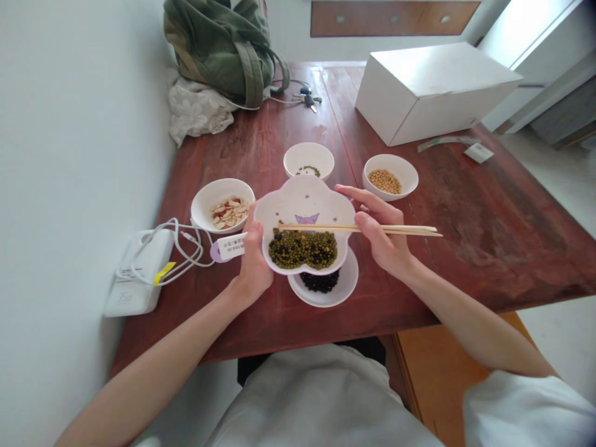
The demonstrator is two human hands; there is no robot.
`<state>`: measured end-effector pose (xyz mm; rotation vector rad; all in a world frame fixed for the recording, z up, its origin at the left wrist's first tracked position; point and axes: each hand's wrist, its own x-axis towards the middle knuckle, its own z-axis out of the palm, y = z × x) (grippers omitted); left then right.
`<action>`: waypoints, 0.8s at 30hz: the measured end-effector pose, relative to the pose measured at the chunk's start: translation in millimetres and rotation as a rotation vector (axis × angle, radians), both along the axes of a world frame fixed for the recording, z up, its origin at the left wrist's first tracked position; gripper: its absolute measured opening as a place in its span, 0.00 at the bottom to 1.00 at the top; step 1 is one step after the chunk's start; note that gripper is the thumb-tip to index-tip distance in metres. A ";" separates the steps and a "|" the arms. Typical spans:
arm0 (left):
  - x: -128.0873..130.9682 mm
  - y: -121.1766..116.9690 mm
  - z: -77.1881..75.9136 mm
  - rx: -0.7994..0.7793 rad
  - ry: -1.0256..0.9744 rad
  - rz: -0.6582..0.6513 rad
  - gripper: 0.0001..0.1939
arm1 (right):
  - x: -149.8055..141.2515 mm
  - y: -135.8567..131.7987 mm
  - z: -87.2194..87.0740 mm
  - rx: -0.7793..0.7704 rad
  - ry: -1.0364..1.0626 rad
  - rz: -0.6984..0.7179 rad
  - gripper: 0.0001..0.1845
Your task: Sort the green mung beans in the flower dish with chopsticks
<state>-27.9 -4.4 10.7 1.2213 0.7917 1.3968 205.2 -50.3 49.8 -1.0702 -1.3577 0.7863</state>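
Note:
My left hand [255, 257] is closed on the left side of a white, flower-shaped bowl [298, 197] with a purple cartoon print and a labelled tag. The bowl is tilted, and mung beans [302, 249] mixed with some black beans lie along its near side. In my right hand [384, 233] is a pair of wooden chopsticks [321, 228], lying across the bowl above the beans. My right fingertips are at the bowl's right rim. Partly hidden beneath it is a white bowl [347, 285] of black beans [321, 282].
Beyond stand a bowl [308, 152] with a few green beans, a bowl [410, 177] of soybeans and a bowl [200, 208] of peanuts. A power bank [139, 298] with cable lies left. Farther back are a green bag [209, 56], keys [310, 99] and a white box [437, 87].

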 end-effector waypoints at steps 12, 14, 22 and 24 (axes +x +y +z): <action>-8.3 -5.3 -8.0 0.079 0.072 -0.007 0.24 | 20.1 7.8 5.6 0.049 0.183 0.105 0.27; -7.7 -5.9 -3.3 0.079 0.079 -0.030 0.24 | 22.9 9.4 7.3 0.076 0.181 0.117 0.27; -6.8 -6.4 -5.8 -0.046 -0.016 -0.043 0.22 | 40.8 7.3 14.9 0.117 0.131 0.217 0.23; -7.7 -5.9 -9.2 -0.066 -0.038 -0.016 0.20 | 43.8 5.3 15.4 0.115 0.076 0.220 0.15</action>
